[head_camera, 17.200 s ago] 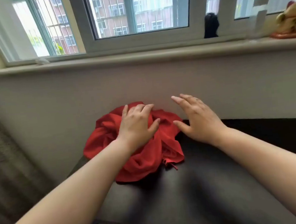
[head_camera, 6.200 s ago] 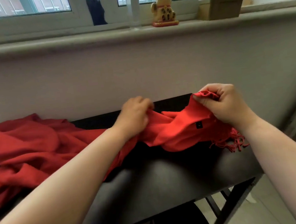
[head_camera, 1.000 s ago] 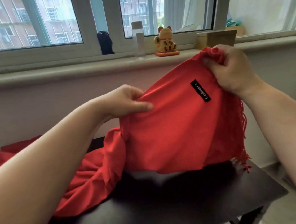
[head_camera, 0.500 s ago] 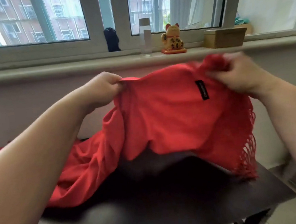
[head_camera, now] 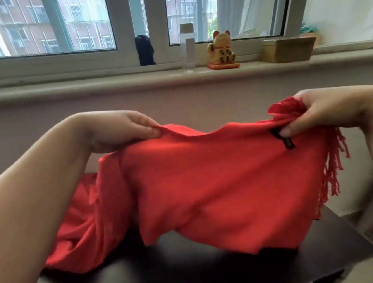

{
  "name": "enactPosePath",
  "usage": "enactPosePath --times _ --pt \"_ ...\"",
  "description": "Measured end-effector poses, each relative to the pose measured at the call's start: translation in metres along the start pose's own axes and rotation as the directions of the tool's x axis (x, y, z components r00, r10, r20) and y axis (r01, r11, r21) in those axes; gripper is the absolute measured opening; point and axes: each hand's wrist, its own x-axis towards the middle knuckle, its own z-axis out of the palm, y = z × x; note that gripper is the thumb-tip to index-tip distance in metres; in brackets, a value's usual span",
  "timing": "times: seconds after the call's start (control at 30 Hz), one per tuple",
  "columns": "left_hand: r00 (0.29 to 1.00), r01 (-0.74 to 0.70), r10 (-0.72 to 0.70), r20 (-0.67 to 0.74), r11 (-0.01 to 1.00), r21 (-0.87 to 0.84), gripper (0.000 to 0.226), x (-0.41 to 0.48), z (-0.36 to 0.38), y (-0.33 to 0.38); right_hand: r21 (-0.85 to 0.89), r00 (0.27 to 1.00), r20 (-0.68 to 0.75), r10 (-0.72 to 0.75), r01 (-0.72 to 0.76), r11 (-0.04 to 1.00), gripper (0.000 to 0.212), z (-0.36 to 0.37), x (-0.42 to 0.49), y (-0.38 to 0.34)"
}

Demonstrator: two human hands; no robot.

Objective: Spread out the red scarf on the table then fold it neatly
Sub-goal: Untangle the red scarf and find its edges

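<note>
Red scarf held up above dark table. Top edge pinched by left hand; fringed corner gripped by right hand, fingers curled.

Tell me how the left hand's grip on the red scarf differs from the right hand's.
The left hand pinches a plain stretch of the red fringed scarf's top edge; the right hand grips its tasselled corner, with fabric bunched above it. The right hand's fingertip sits at the small black label; the left hand has none nearby. Both hold the scarf's end up over the dark table.
</note>
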Motion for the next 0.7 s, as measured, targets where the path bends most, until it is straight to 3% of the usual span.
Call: enactPosePath --times 0.03,0.07,0.1,0.13,0.17,0.2,0.23,0.27,0.33,0.4,0.47,0.53,0.57,0.6,0.7 --pt "0.993 0.021 0.000 -0.121 0.985 0.170 0.018 0.006 -0.001 -0.004 -0.059 0.989 -0.144 -0.028 0.020 0.998 0.006 -0.001 0.008 0.003" --pt "0.938 0.031 0.084 -0.335 0.946 0.323 0.020 0.016 -0.004 -0.006 -0.146 0.930 -0.353 -0.101 0.052 0.988 0.008 -0.002 0.019 0.006" --pt "0.813 0.037 0.218 -0.540 0.906 0.422 0.021 0.026 -0.003 -0.004 -0.247 0.800 -0.564 -0.207 0.076 0.966 0.006 -0.002 0.031 0.007" --pt "0.655 0.018 0.348 -0.671 0.880 0.475 0.022 0.032 -0.001 0.002 -0.330 0.618 -0.722 -0.312 0.088 0.940 0.008 -0.002 0.040 0.004" --pt "0.527 -0.041 0.439 -0.728 0.869 0.493 0.024 0.035 0.000 0.011 -0.390 0.447 -0.804 -0.391 0.101 0.915 0.013 -0.005 0.046 -0.001" --pt "0.443 -0.114 0.480 -0.757 0.868 0.483 0.025 0.037 0.002 0.017 -0.427 0.339 -0.829 -0.445 0.133 0.895 0.017 -0.008 0.049 -0.004" --pt "0.395 -0.180 0.498 -0.772 0.866 0.466 0.025 0.038 0.004 0.021 -0.448 0.281 -0.831 -0.480 0.174 0.877 0.019 -0.013 0.049 -0.005" --pt "0.376 -0.225 0.516 -0.769 0.856 0.465 0.025 0.036 0.007 0.022 -0.457 0.272 -0.825 -0.495 0.195 0.868 0.018 -0.017 0.046 -0.003" --pt "0.402 -0.245 0.583 -0.706 0.811 0.531 0.026 0.034 0.017 0.013 -0.448 0.328 -0.811 -0.485 0.185 0.875 0.014 -0.014 0.038 0.012" --pt "0.508 -0.250 0.635 -0.581 0.755 0.607 0.029 0.035 0.036 -0.008 -0.416 0.451 -0.789 -0.418 0.109 0.903 0.018 0.008 0.031 0.044" --pt "0.660 -0.249 0.599 -0.454 0.745 0.619 0.032 0.039 0.062 -0.037 -0.385 0.683 -0.685 -0.253 -0.044 0.922 0.029 0.035 0.030 0.077" --pt "0.781 -0.198 0.498 -0.377 0.770 0.606 0.030 0.043 0.089 -0.060 -0.466 0.868 -0.497 0.000 -0.267 0.844 0.038 0.067 0.026 0.088" --pt "0.826 -0.172 0.444 -0.348 0.785 0.595 0.027 0.045 0.101 -0.068 -0.527 0.908 -0.416 0.043 -0.279 0.802 0.053 0.084 0.025 0.088" --pt "0.854 -0.156 0.409 -0.322 0.792 0.590 0.026 0.045 0.110 -0.073 -0.556 0.937 -0.350 -0.003 -0.205 0.806 0.069 0.101 0.027 0.084" --pt "0.873 -0.156 0.395 -0.285 0.782 0.603 0.026 0.043 0.131 -0.074 -0.554 0.932 -0.286 -0.220 0.026 0.832 0.087 0.157 0.039 0.055"
